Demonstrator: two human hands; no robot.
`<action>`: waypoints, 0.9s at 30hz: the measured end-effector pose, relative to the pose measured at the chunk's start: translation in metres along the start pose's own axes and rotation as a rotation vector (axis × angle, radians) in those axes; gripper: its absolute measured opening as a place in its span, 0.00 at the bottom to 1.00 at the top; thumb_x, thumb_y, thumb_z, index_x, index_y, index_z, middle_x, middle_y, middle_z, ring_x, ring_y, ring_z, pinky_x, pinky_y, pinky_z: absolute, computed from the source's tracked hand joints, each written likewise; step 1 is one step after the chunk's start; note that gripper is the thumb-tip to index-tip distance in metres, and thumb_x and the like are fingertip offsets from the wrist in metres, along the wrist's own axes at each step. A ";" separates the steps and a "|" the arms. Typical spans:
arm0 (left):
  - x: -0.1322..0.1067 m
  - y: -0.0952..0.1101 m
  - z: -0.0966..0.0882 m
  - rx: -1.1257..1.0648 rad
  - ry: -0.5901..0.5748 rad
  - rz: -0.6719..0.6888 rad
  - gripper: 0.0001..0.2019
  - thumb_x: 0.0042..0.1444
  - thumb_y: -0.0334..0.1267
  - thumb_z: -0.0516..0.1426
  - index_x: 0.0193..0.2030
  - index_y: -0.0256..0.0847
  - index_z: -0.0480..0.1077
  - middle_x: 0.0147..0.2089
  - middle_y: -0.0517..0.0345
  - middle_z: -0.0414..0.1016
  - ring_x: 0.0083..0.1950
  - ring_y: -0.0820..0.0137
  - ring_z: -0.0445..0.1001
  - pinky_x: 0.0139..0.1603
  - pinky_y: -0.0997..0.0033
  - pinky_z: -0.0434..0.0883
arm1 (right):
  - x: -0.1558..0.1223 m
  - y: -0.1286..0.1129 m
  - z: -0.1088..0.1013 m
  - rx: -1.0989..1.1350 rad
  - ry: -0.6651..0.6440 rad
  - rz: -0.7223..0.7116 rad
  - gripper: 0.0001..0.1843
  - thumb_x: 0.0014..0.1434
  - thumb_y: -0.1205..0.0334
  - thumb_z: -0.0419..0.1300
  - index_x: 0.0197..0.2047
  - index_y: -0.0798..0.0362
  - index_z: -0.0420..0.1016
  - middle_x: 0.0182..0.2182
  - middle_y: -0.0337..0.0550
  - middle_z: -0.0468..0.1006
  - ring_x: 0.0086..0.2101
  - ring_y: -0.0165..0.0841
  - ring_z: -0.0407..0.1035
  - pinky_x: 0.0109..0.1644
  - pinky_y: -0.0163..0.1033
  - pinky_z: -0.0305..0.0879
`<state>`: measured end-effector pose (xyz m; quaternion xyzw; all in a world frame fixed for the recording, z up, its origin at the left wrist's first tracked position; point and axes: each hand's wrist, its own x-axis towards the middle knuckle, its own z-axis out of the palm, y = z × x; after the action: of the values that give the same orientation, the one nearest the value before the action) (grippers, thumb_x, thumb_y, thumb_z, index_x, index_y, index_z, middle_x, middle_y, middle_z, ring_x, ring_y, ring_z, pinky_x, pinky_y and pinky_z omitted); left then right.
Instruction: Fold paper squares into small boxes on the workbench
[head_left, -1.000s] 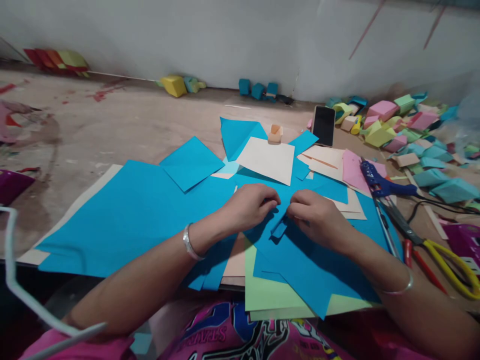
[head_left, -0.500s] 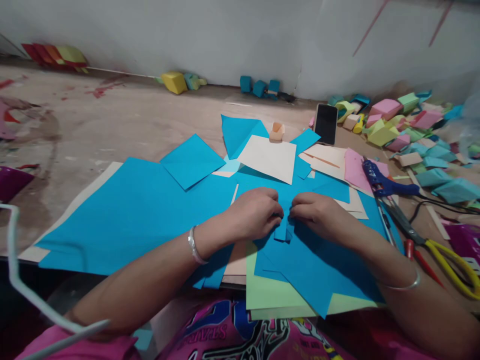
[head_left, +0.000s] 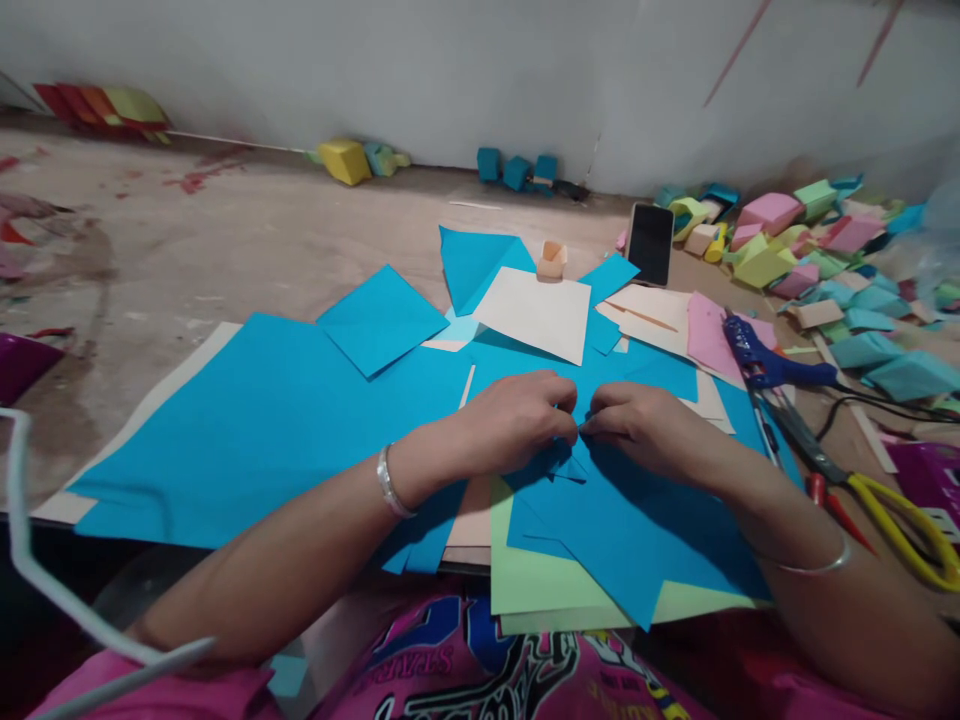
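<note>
Between my hands is a small folded piece of blue paper point(head_left: 568, 468), partly covered by my fingers. My left hand point(head_left: 525, 420) pinches it from the left, fingers curled together. From the right, my right hand point(head_left: 634, 425) holds its other side between thumb and fingertips. Large blue sheets point(head_left: 315, 440) lie under and around both hands. A cream paper square point(head_left: 536, 312) rests just beyond them, with a small peach paper box point(head_left: 552, 260) behind it. To the left of that lies a blue paper square point(head_left: 382, 320).
On the right are a blue hot glue gun point(head_left: 772, 360), yellow-handled scissors point(head_left: 885, 510) and a pen point(head_left: 766, 430). A phone point(head_left: 650, 245) lies farther back, beside a heap of coloured paper boxes point(head_left: 817, 240). A white cable point(head_left: 45, 570) hangs at the lower left.
My left hand has moved slightly right and its fingers now cover more of the small folded blue paper. The paper's lower end looks turned and shorter. My right hand has barely moved.
</note>
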<state>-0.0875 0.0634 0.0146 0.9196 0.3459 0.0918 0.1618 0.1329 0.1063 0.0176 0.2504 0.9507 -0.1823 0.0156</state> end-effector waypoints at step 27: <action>-0.005 0.014 -0.029 0.055 -0.190 -0.052 0.04 0.55 0.31 0.61 0.29 0.38 0.74 0.34 0.53 0.71 0.38 0.66 0.67 0.33 0.66 0.60 | -0.009 -0.022 0.004 -0.177 -0.044 -0.166 0.11 0.59 0.61 0.61 0.45 0.54 0.74 0.38 0.48 0.73 0.36 0.38 0.63 0.35 0.42 0.53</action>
<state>-0.0907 0.0570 0.0460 0.9189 0.3554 -0.0096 0.1710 0.1295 0.0830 0.0222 0.1646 0.9799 -0.1037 0.0435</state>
